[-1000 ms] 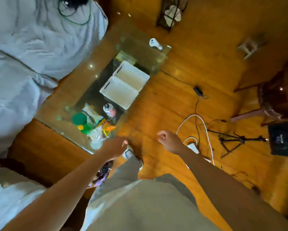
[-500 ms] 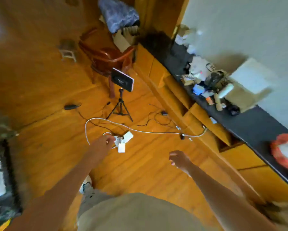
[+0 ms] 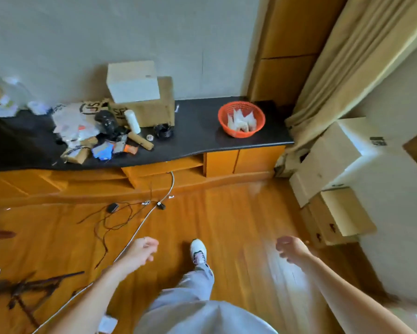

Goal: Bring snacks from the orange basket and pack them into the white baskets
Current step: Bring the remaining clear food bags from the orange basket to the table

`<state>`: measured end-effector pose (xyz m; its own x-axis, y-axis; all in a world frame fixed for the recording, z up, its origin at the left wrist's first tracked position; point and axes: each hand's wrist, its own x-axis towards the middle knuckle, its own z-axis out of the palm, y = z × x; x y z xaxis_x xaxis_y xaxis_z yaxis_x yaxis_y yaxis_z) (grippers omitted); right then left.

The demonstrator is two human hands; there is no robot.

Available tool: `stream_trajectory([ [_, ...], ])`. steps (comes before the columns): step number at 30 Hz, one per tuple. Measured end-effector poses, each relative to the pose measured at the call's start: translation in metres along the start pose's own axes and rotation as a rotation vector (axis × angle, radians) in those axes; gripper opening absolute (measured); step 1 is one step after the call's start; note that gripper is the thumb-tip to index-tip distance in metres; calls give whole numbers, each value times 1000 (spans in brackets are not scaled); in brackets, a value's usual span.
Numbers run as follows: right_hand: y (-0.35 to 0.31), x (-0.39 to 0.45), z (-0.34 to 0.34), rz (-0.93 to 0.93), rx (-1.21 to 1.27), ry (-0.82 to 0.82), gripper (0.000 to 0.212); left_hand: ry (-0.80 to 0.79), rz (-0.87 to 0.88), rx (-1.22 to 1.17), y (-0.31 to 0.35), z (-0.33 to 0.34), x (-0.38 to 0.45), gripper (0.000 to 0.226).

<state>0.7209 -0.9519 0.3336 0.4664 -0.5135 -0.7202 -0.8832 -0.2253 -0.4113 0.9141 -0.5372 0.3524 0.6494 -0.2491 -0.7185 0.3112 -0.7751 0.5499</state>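
The orange basket [image 3: 241, 118] stands on the right end of a black-topped low cabinet [image 3: 198, 138] against the wall. Several clear snack packets [image 3: 240, 120] lie inside it. My left hand [image 3: 141, 253] hangs low over the wooden floor with fingers loosely curled and nothing in it. My right hand [image 3: 291, 248] is at the same height further right, also loosely curled and holding nothing. Both hands are well short of the basket. The white baskets are out of view.
Cardboard boxes [image 3: 140, 97], a bottle and assorted clutter [image 3: 99, 133] cover the cabinet's left part. Cables [image 3: 120, 213] and a white cord trail across the floor. Stacked cartons [image 3: 330, 189] stand at the right by a curtain [image 3: 342, 68]. A tripod leg [image 3: 34, 285] lies at lower left.
The view has swung from the glass table with the white baskets, across the floor, to the cabinet with the orange basket. Both hands stay held out in front with nothing in them.
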Motion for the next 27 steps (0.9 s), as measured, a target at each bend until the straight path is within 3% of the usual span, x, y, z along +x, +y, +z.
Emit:
stream_trajectory([
  [6,-27,61,-47,194,78,-3,24,-65,33,73,114,-12,144,15],
  [13,-109,132,-113,142,235,113,23,-195,178,221,276,-19,258,15],
  [16,-143,163,-127,150,223,87,24,-195,247,228,327,-25,293,13],
  [21,-204,228,-152,145,179,31,20,-169,243,194,364,-36,342,12],
  [27,-295,340,-197,2,56,-49,17,-99,62,165,371,-53,392,13],
])
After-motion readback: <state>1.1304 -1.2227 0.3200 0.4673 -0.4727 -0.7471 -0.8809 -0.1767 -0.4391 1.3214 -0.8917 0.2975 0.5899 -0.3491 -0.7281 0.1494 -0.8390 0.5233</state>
